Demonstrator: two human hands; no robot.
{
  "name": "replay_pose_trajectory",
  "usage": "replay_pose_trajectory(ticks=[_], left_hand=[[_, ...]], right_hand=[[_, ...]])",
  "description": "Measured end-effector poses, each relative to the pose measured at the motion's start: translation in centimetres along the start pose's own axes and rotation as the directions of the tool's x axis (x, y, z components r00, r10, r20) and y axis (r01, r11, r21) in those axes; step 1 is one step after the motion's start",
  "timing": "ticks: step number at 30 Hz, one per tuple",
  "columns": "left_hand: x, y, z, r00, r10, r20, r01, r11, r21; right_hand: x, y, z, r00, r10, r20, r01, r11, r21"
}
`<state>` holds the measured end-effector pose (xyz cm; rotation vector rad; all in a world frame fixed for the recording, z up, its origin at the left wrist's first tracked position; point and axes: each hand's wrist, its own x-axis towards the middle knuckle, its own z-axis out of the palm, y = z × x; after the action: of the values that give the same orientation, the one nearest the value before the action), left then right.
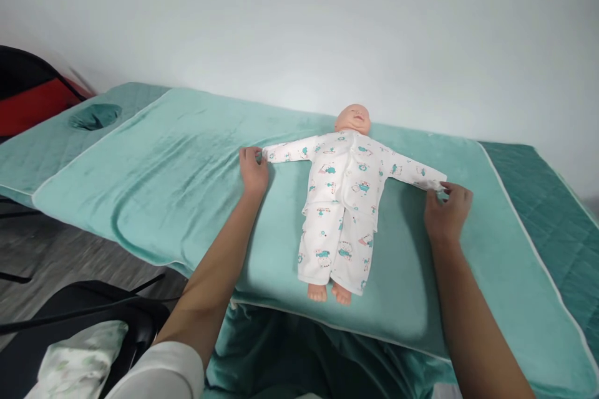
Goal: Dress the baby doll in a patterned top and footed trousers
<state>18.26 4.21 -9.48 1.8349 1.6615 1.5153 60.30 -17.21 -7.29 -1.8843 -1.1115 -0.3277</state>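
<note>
A baby doll (353, 118) lies on its back on a teal towel (168, 193), dressed in a white printed sleepsuit (344, 199) with both sleeves stretched out sideways. My left hand (254, 169) pinches the cuff of the sleeve on the left. My right hand (448, 204) pinches the cuff of the sleeve on the right. The doll's bare feet (329, 292) point toward me near the towel's front edge.
The towel covers a padded table with a darker teal quilted cover (556, 212). A face hole (95, 116) sits at the table's far left end. A black chair (88, 318) with a printed cloth (79, 361) stands at lower left. A white wall runs behind.
</note>
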Motion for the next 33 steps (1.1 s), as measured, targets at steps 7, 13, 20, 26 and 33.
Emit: replay_pose_trajectory(ticks=[7, 13, 20, 26, 33], left_hand=[[-5.5, 2.4, -4.7, 0.981, 0.172, 0.09, -0.177, 0.983, 0.056], [-16.1, 6.9, -9.8, 0.911, 0.22, 0.35, -0.188, 0.974, -0.123], [-23.0, 9.7, -12.2, 0.84, 0.3, 0.453, -0.265, 0.954, -0.14], [-23.7, 10.9, -10.6, 0.894, 0.297, 0.336, -0.262, 0.954, -0.147], [-24.3, 11.3, -11.8, 0.93, 0.175, 0.322, -0.06, 0.939, -0.339]], right_hand=[[-9.6, -9.2, -3.2, 0.962, -0.173, 0.21, 0.101, 0.943, 0.316], [-17.6, -14.0, -7.5, 0.84, -0.374, 0.393, 0.14, 0.849, 0.51], [-20.4, -17.2, -8.3, 0.792, -0.392, 0.468, 0.316, 0.919, 0.235], [-19.8, -18.8, -6.5, 0.833, -0.352, 0.427, 0.348, 0.933, 0.089], [-19.3, -18.4, -7.0, 0.828, -0.414, 0.378, 0.383, 0.91, 0.159]])
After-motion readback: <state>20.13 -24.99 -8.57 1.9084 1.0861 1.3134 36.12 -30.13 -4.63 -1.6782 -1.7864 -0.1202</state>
